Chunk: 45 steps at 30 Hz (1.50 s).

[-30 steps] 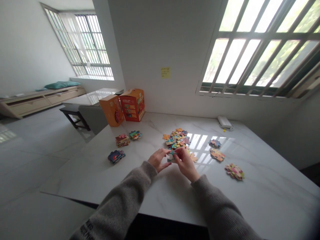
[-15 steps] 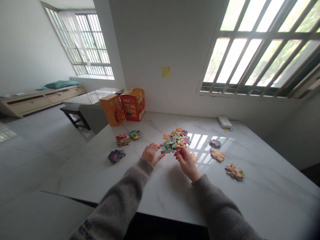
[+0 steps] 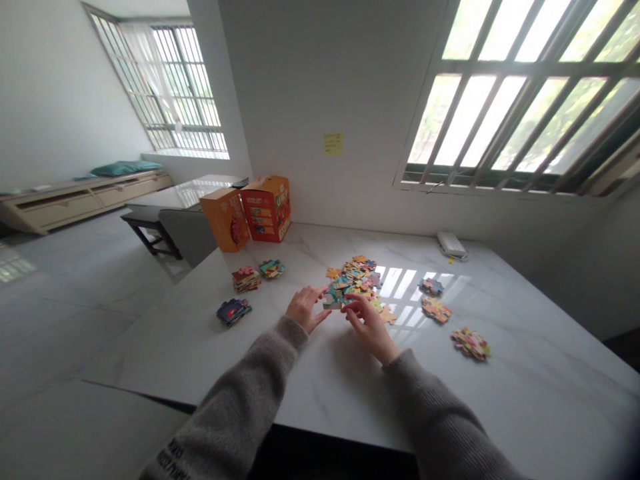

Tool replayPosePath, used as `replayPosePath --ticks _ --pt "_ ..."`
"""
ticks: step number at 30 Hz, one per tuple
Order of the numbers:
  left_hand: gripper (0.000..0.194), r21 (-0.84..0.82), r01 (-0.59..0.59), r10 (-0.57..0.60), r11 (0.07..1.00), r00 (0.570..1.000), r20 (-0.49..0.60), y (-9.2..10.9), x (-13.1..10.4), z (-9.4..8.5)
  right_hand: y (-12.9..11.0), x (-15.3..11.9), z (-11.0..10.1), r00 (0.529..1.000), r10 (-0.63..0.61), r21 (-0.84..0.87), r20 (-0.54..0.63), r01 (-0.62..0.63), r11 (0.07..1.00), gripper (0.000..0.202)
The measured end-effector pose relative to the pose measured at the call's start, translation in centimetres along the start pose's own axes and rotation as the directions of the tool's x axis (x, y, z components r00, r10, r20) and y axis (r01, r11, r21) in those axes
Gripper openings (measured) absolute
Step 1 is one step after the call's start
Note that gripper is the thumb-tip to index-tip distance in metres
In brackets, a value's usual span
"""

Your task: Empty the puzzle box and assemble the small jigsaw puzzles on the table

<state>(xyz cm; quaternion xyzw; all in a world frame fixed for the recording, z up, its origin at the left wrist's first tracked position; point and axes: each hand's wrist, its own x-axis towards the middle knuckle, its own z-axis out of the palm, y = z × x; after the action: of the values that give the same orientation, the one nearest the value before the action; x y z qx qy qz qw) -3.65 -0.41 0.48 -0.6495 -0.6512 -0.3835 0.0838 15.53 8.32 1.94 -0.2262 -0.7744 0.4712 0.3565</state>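
left hand (image 3: pixel 303 309): pinching puzzle piece (image 3: pixel 333 299) | right hand (image 3: pixel 369 328): half-curled beside it

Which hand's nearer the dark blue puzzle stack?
Left. The left hand is to the right of the dark blue puzzle stack, not touching it; the right hand is farther right, past the left hand.

Yellow note (image 3: pixel 333 143) on wall (image 3: pixel 320 80), teal cushion (image 3: pixel 125 169) on bench (image 3: pixel 95 202)
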Motion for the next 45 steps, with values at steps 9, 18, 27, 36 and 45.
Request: replayPosePath --ticks 9,18,27,36,45 --pt "0.048 -0.060 -0.014 0.016 0.998 0.999 0.028 0.1 0.0 0.0 0.8 0.0 0.1 0.996 -0.086 -0.119 -0.001 0.085 0.989 0.047" --pt "0.051 -0.080 -0.044 0.049 0.996 0.996 0.071 0.1 0.0 0.1 1.5 0.1 -0.2 0.984 -0.177 -0.283 0.038 0.180 0.942 0.049" --pt "0.051 -0.040 -0.061 0.064 0.997 0.995 0.077 0.3 0.0 0.1 1.7 0.1 -0.4 0.967 -0.248 -0.374 0.052 0.249 0.893 0.048" --pt "0.041 0.320 0.190 -0.199 0.928 0.980 -0.003 -2.0 1.2 -3.2 1.5 -0.1 -0.4 0.967 -0.251 -0.392 0.048 0.249 0.886 0.050" --pt "0.051 0.541 0.461 -0.594 0.703 0.799 0.091 -12.3 6.7 -11.6 1.0 -0.1 -0.4 0.959 -0.271 -0.387 0.076 0.279 0.879 0.041"
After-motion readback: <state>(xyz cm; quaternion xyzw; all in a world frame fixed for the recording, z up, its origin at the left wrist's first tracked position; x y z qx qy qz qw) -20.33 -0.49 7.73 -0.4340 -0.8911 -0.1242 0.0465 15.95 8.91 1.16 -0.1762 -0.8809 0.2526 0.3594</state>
